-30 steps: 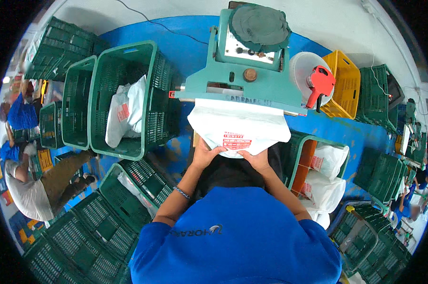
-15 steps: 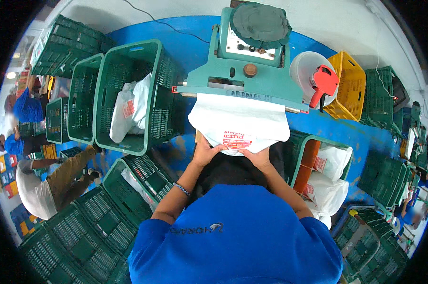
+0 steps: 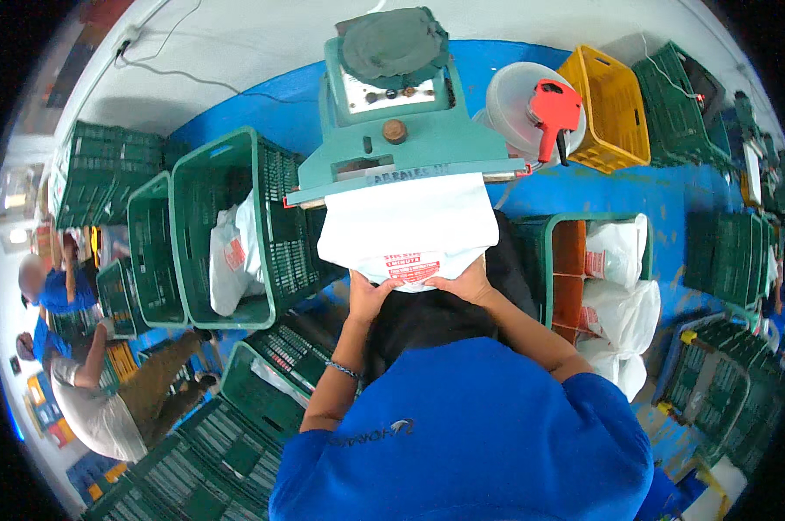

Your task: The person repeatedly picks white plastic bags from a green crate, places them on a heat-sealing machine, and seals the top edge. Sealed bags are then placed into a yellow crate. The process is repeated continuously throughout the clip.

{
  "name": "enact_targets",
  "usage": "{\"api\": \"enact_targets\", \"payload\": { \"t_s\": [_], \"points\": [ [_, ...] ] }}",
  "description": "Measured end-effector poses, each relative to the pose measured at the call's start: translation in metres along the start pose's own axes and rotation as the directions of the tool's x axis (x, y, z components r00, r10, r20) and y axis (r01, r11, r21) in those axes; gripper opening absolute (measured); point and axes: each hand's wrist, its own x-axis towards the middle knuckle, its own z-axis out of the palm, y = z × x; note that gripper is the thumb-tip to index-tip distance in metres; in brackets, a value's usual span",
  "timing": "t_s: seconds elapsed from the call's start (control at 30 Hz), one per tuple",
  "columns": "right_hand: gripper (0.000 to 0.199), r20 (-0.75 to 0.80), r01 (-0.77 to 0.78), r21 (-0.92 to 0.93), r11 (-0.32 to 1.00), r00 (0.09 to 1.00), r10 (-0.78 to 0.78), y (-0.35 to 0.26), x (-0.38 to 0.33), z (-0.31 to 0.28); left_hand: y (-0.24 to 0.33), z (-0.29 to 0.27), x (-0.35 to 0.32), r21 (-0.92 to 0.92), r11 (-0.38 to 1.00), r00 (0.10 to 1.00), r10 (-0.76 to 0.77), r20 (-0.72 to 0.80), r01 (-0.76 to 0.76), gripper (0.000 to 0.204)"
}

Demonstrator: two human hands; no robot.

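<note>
A white plastic bag [image 3: 410,213] with red print hangs toward me from the long front bar of a green bag sealer [image 3: 462,143]. Its upper edge is at the bar; whether it is clamped there I cannot tell. My left hand [image 3: 371,295] grips the lower left part of the bag, thumb on top and fingers hidden beneath. On the lower right my right hand [image 3: 463,281] holds it the same way. The two thumbs point toward each other over the red print.
To the left, a green crate [image 3: 271,217] holds white bags [image 3: 229,260]. Another green crate [image 3: 544,260] on the right has several packed bags [image 3: 622,317]. Beyond the sealer are a red hand tool [image 3: 556,108], a pale round tub [image 3: 505,100] and a yellow crate [image 3: 614,113]. People work at far left.
The view has turned, so the sealer and the bag sit further left in the picture. Both hands keep their grip on the bag, which still hangs from the bar.
</note>
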Motion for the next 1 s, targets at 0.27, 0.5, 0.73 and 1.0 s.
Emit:
{"api": "enact_targets", "payload": {
  "t_s": [0.27, 0.5, 0.73, 1.0],
  "points": [
    [0.104, -0.006, -0.001, -0.081, 0.997, 1.0, 0.001, -0.005, 0.006, -0.009, 0.008, 0.007, 0.001, 0.044, 0.999, 0.999, -0.008, 0.038, 0.006, 0.079],
    [0.089, -0.04, 0.001, -0.056, 0.998, 0.999, -0.003, -0.029, -0.006, -0.02, 0.011, 0.016, -0.012, -0.11, 0.988, 0.994, 0.102, -0.033, -0.105, 0.082],
    [0.103, -0.013, 0.039, -0.14, 0.989, 0.999, -0.041, -0.039, -0.034, -0.028, 0.025, 0.021, -0.034, -0.162, 0.973, 0.985, 0.159, -0.067, -0.168, 0.081],
    [0.094, -0.013, -0.159, 0.434, 0.887, 0.983, 0.183, -0.041, -0.043, -0.082, 0.038, 0.022, -0.048, -0.196, 0.968, 0.986, 0.146, -0.08, -0.159, 0.081]
  ]
}}
